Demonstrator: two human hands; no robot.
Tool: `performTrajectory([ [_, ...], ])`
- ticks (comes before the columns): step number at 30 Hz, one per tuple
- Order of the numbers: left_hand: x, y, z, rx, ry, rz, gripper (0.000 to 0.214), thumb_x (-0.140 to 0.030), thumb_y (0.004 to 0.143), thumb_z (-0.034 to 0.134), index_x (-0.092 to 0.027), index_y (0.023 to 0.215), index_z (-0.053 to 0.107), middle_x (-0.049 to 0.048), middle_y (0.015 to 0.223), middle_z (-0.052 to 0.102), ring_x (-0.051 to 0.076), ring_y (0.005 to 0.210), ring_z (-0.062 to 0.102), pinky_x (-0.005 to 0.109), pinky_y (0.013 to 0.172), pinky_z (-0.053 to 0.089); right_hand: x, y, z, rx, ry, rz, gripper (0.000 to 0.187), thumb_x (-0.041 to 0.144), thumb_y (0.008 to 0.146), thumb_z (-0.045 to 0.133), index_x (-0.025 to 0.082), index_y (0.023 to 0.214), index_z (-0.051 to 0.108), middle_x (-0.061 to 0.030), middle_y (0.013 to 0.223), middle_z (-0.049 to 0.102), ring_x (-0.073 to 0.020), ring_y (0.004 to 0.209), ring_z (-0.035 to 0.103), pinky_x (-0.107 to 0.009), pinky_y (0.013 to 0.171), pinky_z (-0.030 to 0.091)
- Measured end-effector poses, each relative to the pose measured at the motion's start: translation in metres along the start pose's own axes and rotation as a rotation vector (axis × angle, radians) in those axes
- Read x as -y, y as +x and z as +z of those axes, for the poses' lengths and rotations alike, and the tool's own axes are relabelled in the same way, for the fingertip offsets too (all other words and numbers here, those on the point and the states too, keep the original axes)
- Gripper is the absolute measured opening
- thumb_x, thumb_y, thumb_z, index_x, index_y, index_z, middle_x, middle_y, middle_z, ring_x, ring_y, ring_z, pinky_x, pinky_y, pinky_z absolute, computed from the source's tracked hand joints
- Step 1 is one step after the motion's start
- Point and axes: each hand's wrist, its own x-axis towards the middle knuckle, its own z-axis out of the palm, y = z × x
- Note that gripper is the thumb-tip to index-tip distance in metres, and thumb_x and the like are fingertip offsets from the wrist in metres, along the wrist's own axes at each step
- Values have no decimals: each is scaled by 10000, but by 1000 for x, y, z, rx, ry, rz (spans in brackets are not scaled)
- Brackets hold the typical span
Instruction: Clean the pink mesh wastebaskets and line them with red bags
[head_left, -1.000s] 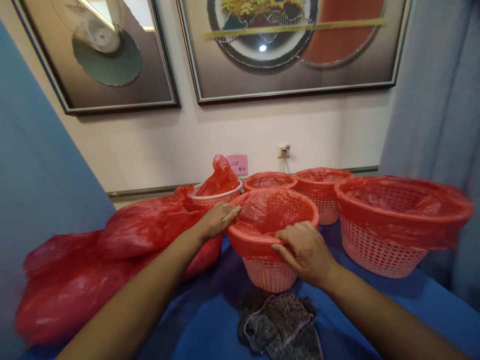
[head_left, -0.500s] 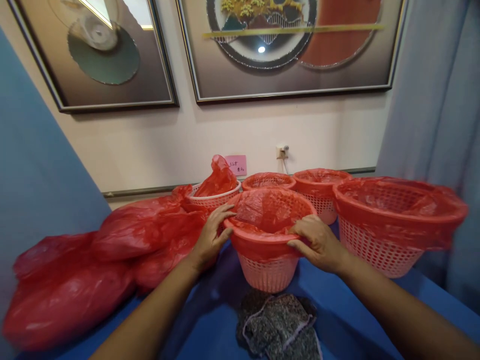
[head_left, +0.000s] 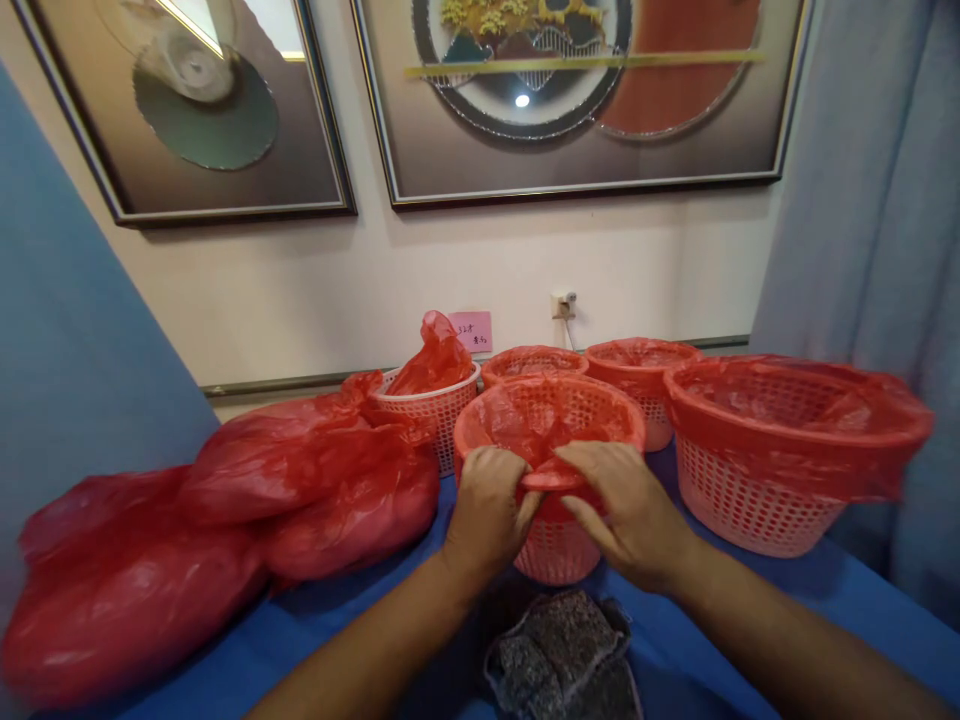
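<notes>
A small pink plastic basket (head_left: pixel 551 545) stands in front of me on the blue tablecloth (head_left: pixel 750 610). A red plastic bag (head_left: pixel 540 420) lines it and folds over its rim. My left hand (head_left: pixel 487 510) grips the bag at the near rim, fingers curled. My right hand (head_left: pixel 626 510) rests on the same near rim beside it, fingers pinching the red film. Both hands sit close together at the basket's front.
A large lined basket (head_left: pixel 780 450) stands to the right, two lined ones (head_left: pixel 637 375) behind, and one with a loose bag (head_left: pixel 431 395) at the back left. A pile of red bags (head_left: pixel 225 510) lies to the left. A dark knitted cloth (head_left: pixel 562 660) lies near me.
Both hands slid from the sides of the basket's rim to its near front and now meet there, gathering the red bag. The basket tilted slightly toward me.
</notes>
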Motion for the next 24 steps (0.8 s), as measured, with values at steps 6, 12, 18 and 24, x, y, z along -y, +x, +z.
performTrajectory([
  [6, 10, 15, -32, 125, -267, 59, 459, -375, 902, 691, -231, 1327, 599, 144, 1406, 649, 328, 1325, 583, 528, 1129, 454, 15, -1, 24, -85, -81, -2, 208, 322, 1038, 532, 160, 1101, 646, -67, 856, 680, -235, 811, 577, -393, 788, 371],
  [12, 71, 79, -48, 319, -131, 34, 487, -467, 1062, 337, -197, 1253, 695, 119, 1501, 609, 296, 1500, 426, 511, 1257, 285, 4, 1, 22, -58, -80, 5, 250, 348, 1056, 499, 180, 978, 667, -46, 781, 632, -225, 766, 529, -374, 771, 342],
  [18, 113, 106, -34, 738, 17, 14, 613, -704, 933, 520, -226, 582, 677, 55, 547, 667, 280, 772, 729, 412, 914, 538, -8, 7, 21, 39, -40, -4, 324, 406, 1081, 457, 182, 965, 661, -35, 794, 636, -213, 770, 529, -355, 761, 320],
  [24, 111, 101, -49, 752, 10, 88, 648, -623, 1030, 371, -193, 755, 770, 130, 888, 805, 278, 934, 745, 395, 949, 536, -14, 9, 19, 32, 0, -16, 357, 431, 1095, 426, 183, 1002, 665, -25, 793, 629, -206, 771, 525, -346, 765, 310],
])
